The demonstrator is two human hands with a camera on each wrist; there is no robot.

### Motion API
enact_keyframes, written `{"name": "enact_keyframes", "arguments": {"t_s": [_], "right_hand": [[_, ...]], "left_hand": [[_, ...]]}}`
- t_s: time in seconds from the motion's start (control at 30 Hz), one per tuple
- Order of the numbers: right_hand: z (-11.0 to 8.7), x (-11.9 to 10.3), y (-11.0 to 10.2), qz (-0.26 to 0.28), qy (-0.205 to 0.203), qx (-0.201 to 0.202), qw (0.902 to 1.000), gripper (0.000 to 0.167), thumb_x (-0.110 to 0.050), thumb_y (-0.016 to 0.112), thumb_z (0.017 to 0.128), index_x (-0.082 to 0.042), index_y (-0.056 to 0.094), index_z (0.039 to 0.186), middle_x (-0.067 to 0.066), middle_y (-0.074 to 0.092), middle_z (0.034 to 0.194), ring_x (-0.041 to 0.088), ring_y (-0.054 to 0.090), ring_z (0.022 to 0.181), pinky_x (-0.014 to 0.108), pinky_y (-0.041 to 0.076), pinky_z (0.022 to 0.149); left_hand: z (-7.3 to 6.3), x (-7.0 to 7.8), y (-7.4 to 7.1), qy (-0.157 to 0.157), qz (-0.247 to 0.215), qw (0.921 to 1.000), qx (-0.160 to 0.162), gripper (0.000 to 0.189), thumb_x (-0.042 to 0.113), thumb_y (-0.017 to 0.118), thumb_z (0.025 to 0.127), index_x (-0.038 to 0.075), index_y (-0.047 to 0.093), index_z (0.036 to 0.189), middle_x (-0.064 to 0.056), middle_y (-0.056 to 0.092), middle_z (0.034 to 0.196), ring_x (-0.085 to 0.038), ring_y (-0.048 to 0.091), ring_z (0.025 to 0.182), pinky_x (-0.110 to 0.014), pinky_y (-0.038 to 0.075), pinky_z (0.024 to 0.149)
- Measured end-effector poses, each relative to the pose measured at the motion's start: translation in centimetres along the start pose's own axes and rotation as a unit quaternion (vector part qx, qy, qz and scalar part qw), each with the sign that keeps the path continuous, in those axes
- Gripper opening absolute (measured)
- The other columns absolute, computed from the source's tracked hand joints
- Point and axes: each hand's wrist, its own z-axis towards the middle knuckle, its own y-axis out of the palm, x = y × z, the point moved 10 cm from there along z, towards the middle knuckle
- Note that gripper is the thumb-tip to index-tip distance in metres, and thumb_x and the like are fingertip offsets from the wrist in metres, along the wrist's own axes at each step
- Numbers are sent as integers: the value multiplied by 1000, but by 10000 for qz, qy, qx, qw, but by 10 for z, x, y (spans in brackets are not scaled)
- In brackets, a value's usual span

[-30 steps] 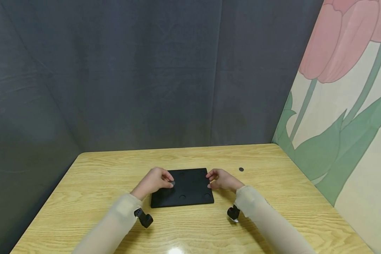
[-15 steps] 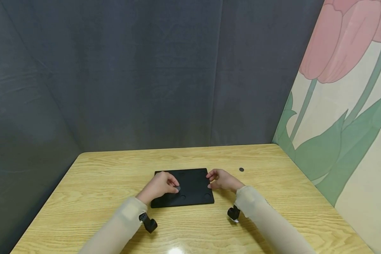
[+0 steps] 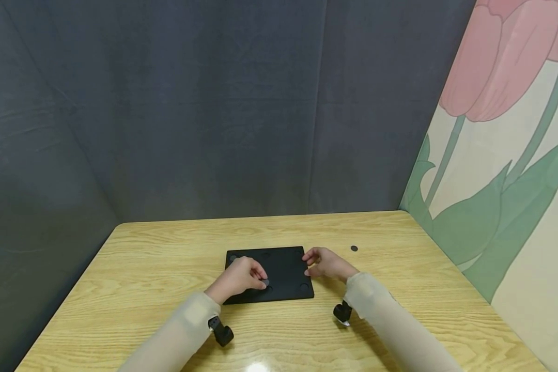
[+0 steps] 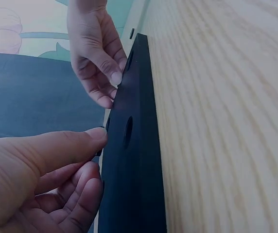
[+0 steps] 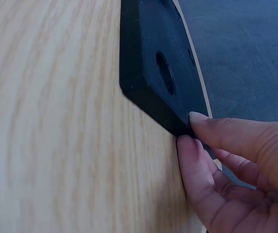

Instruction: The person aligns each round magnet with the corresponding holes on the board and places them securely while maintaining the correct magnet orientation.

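A black board [image 3: 285,268] is lying flat on the wooden table [image 3: 121,289], and both hands are working at it, apart from each other. The left hand [image 3: 241,275] is reaching over the board's left part and is pinching a small grey disc [image 3: 266,282] between thumb and fingers. That disc is hanging at the middle of the board's front side, right by a round hollow [image 3: 269,288]; whether it is touching the board, the views are not telling clearly. The right hand [image 3: 326,264] is gripping the board's right edge, its thumb [image 5: 212,127] resting on the top face and its fingers curling against the side.

Another hollow [image 5: 165,73] is showing at the board's front right corner. At the board's back left corner a round greyish spot [image 3: 233,258] is showing, too small for telling whether it is a disc or a bare hollow. A dark disc [image 3: 354,248] is lying on the table, to the right of the board and well apart from it.

Pale sleeves [image 3: 181,330] are covering both arms in front of the board, each wrist carrying a small black camera [image 3: 222,333]. Behind the board a dark curtain [image 3: 214,113] is hanging, and beyond its right side a wall [image 3: 516,160] is showing painted pink tulips.
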Motion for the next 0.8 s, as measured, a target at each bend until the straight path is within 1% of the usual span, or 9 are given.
{"name": "enact_keyframes", "arguments": {"t_s": [0.23, 0.47, 0.8], "right_hand": [[0, -1, -1, -135, -98, 15, 9999, 36, 2, 75, 79, 0, 58, 111, 12, 55, 105, 21, 52, 89, 28, 47, 68], [-1, -2, -1, -148, -101, 16, 9998, 36, 3, 75, 79, 0, 58, 111, 13, 55, 104, 22, 51, 89, 28, 47, 68], [-1, -2, -1, -226, -70, 59, 9997, 36, 3, 75, 79, -1, 58, 110, 12, 55, 104, 22, 51, 89, 28, 46, 68]], "left_hand": [[-1, 1, 5, 29, 31, 10000, -49, 10, 9, 80, 78, 12, 73, 83, 4, 64, 77, -11, 56, 68, -27, 48, 62], [-2, 2, 10, 57, 51, 9999, -131, 10, 9, 80, 77, 12, 73, 82, 4, 63, 76, -11, 56, 67, -26, 48, 60], [-2, 3, 13, 98, 25, 9998, -143, 10, 8, 81, 77, 11, 72, 81, 4, 63, 75, -11, 56, 66, -25, 47, 60]]}}
